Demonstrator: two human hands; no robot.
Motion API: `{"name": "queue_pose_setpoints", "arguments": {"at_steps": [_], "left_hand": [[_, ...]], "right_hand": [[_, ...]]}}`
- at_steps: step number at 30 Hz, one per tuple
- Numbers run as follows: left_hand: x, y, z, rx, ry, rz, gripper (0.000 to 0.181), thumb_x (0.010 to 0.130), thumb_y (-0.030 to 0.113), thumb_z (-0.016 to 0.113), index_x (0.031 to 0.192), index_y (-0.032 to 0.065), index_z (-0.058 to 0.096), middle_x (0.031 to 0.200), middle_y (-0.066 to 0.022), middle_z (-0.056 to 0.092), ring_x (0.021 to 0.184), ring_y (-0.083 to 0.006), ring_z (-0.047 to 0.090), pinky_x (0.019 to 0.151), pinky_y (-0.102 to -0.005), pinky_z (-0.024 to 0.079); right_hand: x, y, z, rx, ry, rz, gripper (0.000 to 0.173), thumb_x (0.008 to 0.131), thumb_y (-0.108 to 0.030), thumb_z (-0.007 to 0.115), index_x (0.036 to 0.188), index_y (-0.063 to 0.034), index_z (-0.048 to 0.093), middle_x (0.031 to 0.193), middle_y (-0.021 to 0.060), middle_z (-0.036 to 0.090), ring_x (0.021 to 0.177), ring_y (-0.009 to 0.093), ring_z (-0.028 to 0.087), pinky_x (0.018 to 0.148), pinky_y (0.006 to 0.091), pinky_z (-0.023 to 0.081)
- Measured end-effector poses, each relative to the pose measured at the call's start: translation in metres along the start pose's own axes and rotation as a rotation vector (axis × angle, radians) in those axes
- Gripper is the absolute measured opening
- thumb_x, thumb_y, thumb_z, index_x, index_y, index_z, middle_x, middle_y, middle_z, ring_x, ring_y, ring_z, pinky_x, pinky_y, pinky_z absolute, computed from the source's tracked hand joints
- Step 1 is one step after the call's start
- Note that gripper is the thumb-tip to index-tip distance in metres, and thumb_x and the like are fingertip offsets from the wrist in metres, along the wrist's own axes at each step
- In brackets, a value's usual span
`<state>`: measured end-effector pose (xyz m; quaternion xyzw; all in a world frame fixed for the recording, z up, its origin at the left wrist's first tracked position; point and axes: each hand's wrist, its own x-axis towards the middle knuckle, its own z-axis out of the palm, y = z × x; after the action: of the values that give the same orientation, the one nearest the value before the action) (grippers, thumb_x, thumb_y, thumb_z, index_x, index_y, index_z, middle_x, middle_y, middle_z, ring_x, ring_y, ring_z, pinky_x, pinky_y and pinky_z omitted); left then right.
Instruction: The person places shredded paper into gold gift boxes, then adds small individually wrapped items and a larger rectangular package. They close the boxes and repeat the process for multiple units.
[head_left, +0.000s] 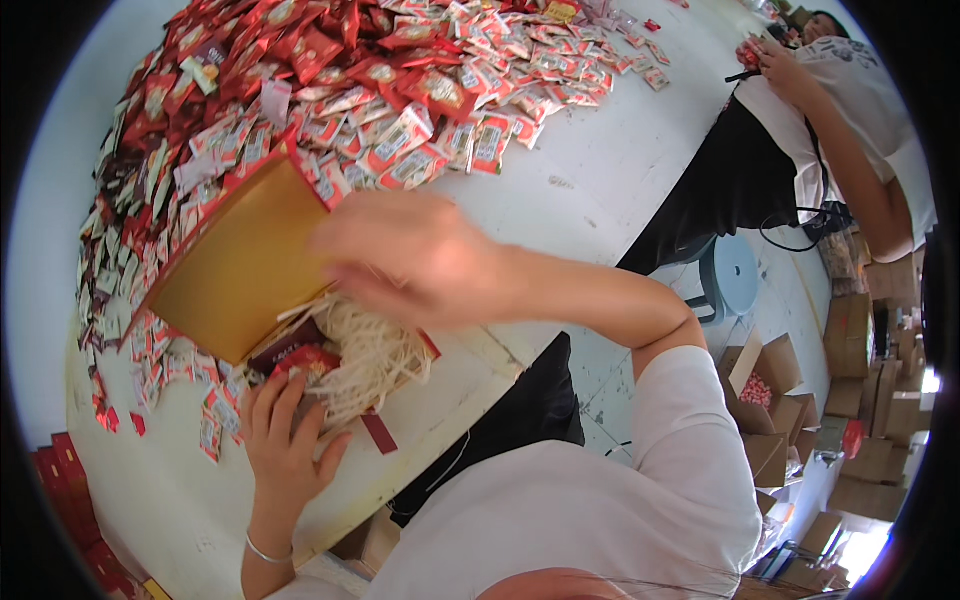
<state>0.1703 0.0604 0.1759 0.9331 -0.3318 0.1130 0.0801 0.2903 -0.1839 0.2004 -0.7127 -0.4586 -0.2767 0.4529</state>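
Observation:
An opened gift box (240, 262) with a gold inner lid stands tilted before me on the white table. Pale shredded paper filling (367, 352) fills its right part, with a red packet (309, 361) and a dark packet beside it. My left hand (289, 431), wearing a bracelet at the wrist, rests with spread fingers on the near left edge of the box, over its contents. Above the box's right side is my right hand (409, 259), blurred; whether it holds anything cannot be told. A dark red ribbon tab (379, 433) sticks out from the near side.
A large heap of small wrapped packets (420, 82) covers the far and left parts of the table (592, 180). Another person (847, 112) works at the upper right. A blue stool (735, 276) and open cardboard boxes (765, 405) stand on the floor; red boxes (67, 487) are stacked at the lower left.

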Motion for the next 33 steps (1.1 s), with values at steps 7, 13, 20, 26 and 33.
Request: {"name": "queue_pose_setpoints", "arguments": {"at_steps": [7,13,20,26,33], "left_hand": [[-0.004,0.014,0.0,-0.099,-0.027,-0.109,0.047,0.078,0.051,0.055,0.101,0.0089,0.056,0.116,-0.0146,0.05,0.11,-0.0345,0.044,0.095,-0.0519,0.028],[-0.04,0.014,-0.023,-0.04,0.218,-0.175,0.05,0.082,0.054,0.046,0.107,0.0111,0.052,0.118,-0.0136,0.046,0.114,-0.0345,0.04,0.096,-0.0589,0.026],[-0.055,0.01,-0.037,0.085,0.277,-0.263,0.049,0.084,0.05,0.04,0.112,0.0106,0.049,0.116,-0.0155,0.046,0.115,-0.0357,0.039,0.096,-0.0599,0.028],[-0.029,0.001,-0.044,0.092,0.326,-0.097,0.042,0.084,0.042,0.044,0.109,0.0086,0.049,0.114,-0.0172,0.046,0.11,-0.0368,0.041,0.093,-0.0571,0.031],[0.104,0.014,-0.041,-0.741,0.311,-0.15,0.049,0.071,0.018,0.07,0.111,-0.0005,0.049,0.109,-0.0155,0.053,0.093,-0.0238,0.053,0.08,-0.0343,0.043]], "right_hand": [[-0.024,0.168,-0.11,-0.428,0.301,0.437,0.021,0.079,-0.002,0.057,0.1,-0.0006,0.056,0.091,0.0108,0.059,0.077,0.019,0.057,0.069,0.0282,0.046],[0.027,0.33,-0.18,-1.195,0.021,0.345,0.057,0.07,-0.011,0.061,0.123,-0.0169,0.041,0.127,0.0172,0.037,0.105,0.036,0.046,0.08,0.0444,0.045],[0.032,0.365,-0.18,-1.588,-0.42,0.514,0.028,0.08,-0.023,0.053,0.107,-0.0167,0.054,0.106,0.0106,0.054,0.095,0.027,0.056,0.078,0.0459,0.045],[0.047,0.21,-0.176,-0.26,0.326,0.764,0.027,0.08,-0.011,0.06,0.103,-0.0072,0.049,0.089,0.0072,0.06,0.092,0.017,0.056,0.073,0.0297,0.045],[0.02,0.01,-0.069,0.497,-0.095,0.549,0.052,0.076,0.003,0.064,0.121,-0.0071,0.039,0.097,0.0043,0.052,0.086,0.01,0.052,0.073,0.0237,0.045]]}}
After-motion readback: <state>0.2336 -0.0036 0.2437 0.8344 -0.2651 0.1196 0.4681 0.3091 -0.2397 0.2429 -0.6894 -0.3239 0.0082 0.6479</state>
